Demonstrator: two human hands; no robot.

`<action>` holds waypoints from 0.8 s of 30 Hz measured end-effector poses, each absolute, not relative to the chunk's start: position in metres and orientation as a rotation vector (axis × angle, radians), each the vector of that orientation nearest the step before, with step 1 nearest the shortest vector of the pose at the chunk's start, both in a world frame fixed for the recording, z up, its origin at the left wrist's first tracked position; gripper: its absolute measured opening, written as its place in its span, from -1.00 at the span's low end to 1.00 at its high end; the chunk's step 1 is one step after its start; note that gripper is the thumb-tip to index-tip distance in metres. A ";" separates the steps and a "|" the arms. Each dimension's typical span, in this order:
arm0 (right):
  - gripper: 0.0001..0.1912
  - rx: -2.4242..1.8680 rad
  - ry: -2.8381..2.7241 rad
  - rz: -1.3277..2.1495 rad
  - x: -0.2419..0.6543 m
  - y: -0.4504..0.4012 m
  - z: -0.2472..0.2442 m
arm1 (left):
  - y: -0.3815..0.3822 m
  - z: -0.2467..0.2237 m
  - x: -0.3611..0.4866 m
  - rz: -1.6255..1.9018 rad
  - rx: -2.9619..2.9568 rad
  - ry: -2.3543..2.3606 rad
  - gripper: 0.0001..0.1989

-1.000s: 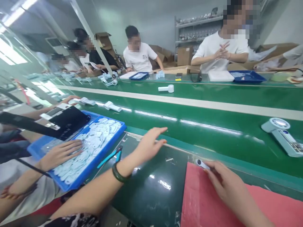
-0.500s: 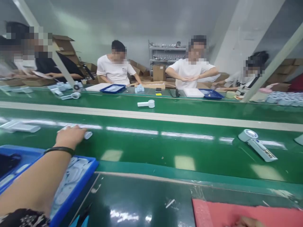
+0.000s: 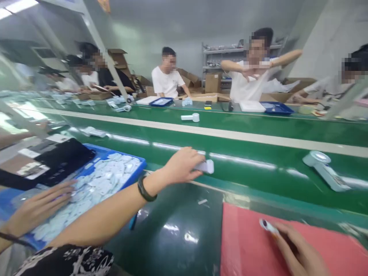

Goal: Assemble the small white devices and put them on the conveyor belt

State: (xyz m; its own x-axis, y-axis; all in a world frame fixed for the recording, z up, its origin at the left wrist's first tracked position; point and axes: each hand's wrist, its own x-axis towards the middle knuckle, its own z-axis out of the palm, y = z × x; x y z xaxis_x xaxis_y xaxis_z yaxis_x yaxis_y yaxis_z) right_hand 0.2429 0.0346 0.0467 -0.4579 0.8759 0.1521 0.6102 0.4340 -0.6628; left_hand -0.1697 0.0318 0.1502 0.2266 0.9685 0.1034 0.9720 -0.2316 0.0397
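Note:
My left hand, with a dark bangle at the wrist, grips a white handheld fan body just above the near edge of the green conveyor belt. My right hand rests on the red foam mat at the lower right and holds a small white part with a dark end between its fingertips. Between my two hands lies the dark glossy bench top.
A blue tray of several white parts sits at my left, and another person's hand reaches into it. A finished fan and a white fan lie on the belt. Several people sit across it.
My left hand reached out over the belt, closed on a white fan body and drew it back toward the bench edge. My right hand stayed on the red mat with its small part.

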 end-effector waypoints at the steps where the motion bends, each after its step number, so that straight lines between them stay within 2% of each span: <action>1: -0.64 -1.264 -2.117 0.766 0.243 0.038 0.054 | 0.029 0.147 -0.127 -0.292 -2.517 -1.644 -0.61; 4: -0.51 -1.237 -1.890 1.038 0.245 0.050 0.075 | 0.014 0.135 -0.026 -0.598 -2.528 -1.195 -0.61; 8: -0.54 -1.210 -1.751 0.999 0.262 0.057 0.096 | 0.002 0.117 0.025 -0.588 -2.627 -1.166 -0.41; 10: -0.58 -1.215 -1.772 0.991 0.271 0.049 0.105 | -0.001 0.112 0.022 -0.486 -2.720 -1.217 -0.47; 14: -0.69 -1.191 -1.975 1.027 0.272 0.024 0.118 | -0.004 0.107 0.001 -0.457 -2.899 -1.357 -0.71; 19: -0.78 -1.014 -2.366 0.583 0.243 0.008 0.117 | -0.005 0.099 0.000 -0.638 -2.991 -1.515 -0.72; 24: -0.76 -0.945 -2.523 0.173 0.224 -0.002 0.105 | -0.017 0.102 0.006 -0.797 -2.966 -1.554 -0.66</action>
State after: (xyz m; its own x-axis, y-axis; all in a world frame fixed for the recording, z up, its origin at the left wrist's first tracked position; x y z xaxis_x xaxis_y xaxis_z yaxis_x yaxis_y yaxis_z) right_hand 0.2242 -0.0015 0.1049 -0.6707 0.6505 0.3564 0.5956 0.7587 -0.2638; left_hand 0.0056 -0.0168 0.1016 0.4966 0.8293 0.2563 0.6921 -0.5566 0.4596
